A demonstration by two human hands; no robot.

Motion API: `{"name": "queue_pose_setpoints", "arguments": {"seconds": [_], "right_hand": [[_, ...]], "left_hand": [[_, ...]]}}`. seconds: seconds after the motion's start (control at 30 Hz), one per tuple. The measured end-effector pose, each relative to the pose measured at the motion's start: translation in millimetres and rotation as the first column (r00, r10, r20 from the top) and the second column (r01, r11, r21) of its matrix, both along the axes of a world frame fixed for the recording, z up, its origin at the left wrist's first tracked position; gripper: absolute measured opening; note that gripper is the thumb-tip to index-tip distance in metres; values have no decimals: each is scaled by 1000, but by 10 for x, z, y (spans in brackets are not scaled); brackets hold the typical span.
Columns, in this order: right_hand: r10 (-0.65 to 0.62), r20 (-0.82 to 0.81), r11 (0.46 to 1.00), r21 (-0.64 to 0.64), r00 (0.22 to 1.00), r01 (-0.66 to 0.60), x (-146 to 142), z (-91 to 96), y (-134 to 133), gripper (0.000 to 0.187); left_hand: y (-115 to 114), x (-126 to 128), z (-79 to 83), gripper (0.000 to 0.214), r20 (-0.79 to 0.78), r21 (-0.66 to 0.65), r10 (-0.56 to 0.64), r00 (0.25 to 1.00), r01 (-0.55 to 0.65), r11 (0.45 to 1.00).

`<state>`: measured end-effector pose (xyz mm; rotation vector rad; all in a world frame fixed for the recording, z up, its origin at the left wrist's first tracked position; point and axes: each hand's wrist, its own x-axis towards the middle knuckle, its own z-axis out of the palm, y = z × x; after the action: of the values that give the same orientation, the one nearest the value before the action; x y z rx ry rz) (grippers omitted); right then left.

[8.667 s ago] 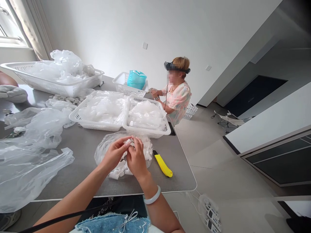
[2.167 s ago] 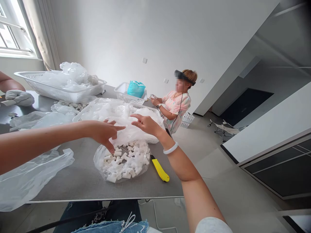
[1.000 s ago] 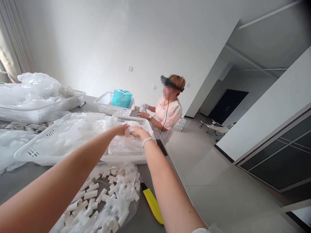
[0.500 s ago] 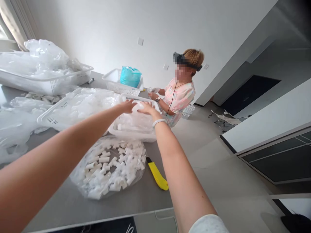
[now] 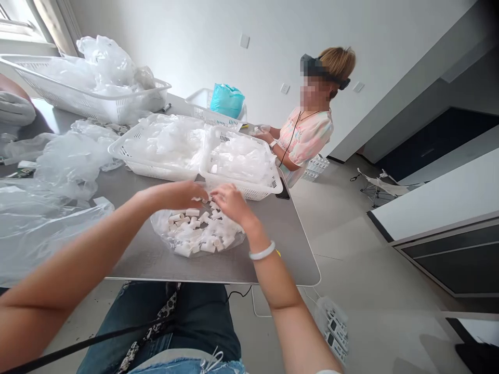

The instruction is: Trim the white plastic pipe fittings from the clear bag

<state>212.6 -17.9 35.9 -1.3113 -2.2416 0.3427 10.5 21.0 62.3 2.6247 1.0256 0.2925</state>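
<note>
A clear plastic bag (image 5: 160,228) lies spread on the table, with many white tee-shaped pipe fittings (image 5: 210,241) in it. Over its far edge my left hand (image 5: 177,196) reaches in from the left, fingers bent and apart. Close beside it is my right hand (image 5: 234,205), a white bangle on its wrist and its fingers loosely curled. Nothing shows held in either hand; whether the fingertips touch the bag is unclear. Just beyond stands a white basket (image 5: 249,191) with clear plastic bags (image 5: 241,158) in it.
More bags fill another white basket (image 5: 156,170) and a larger one (image 5: 97,106) behind. Loose plastic (image 5: 70,161) covers the left. A co-worker (image 5: 307,135) stands at the far right, near a basket holding a blue bag (image 5: 227,101). A phone (image 5: 283,190) lies near the table edge.
Both my hands have come back from the near basket to the bag of fittings. My view has tipped down, showing my lap. The yellow-handled knife is now mostly hidden behind my right arm.
</note>
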Motion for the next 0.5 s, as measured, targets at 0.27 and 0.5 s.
{"name": "queue_pose_setpoints", "arguments": {"seconds": [0.27,0.5], "right_hand": [[44,212,997,-66,976,-30,-220,-570,-67,24],[44,-17,997,69,999,-43,-186,-703,-149,28]], "left_hand": [[-5,-146,-447,18,-146,-100,2,989,-17,995],[-27,-223,-557,18,129,-122,2,992,14,992]]}}
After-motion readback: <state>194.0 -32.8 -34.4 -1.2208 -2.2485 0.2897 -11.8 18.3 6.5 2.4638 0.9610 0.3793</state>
